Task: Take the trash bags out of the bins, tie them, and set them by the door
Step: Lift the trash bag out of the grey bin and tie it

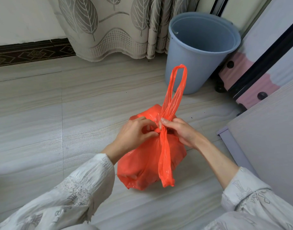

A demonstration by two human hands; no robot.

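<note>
Far left: dark patterned skirting band (31, 53) along the base of a pale wall; beside it a grey leaf-print curtain (112, 27) hanging to the pale wood-grain floor (34, 100).
Lower left: white embroidered sleeve (62, 193); left hand (135, 133), fingers curled, pinching the gathered neck of the bag.
Centre: orange trash bag (142, 165), full and rounded, sitting on the floor out of its bin, between the two hands; one handle loop (177, 90) standing upright above the neck; a second loop (164, 163) hanging down the near side of the bag; whether a knot is finished cannot be told.
Right of centre: right hand (180, 130), fingers curled, pinching the neck where the two loops cross; thumb tip against the plastic.
Upper right: blue bin (197, 63), upright, unlined, near the bag but apart from it, standing by the curtain.
Far right: pink and white case with dark knobs (251, 83); pale grey cabinet panel (271, 138).
</note>
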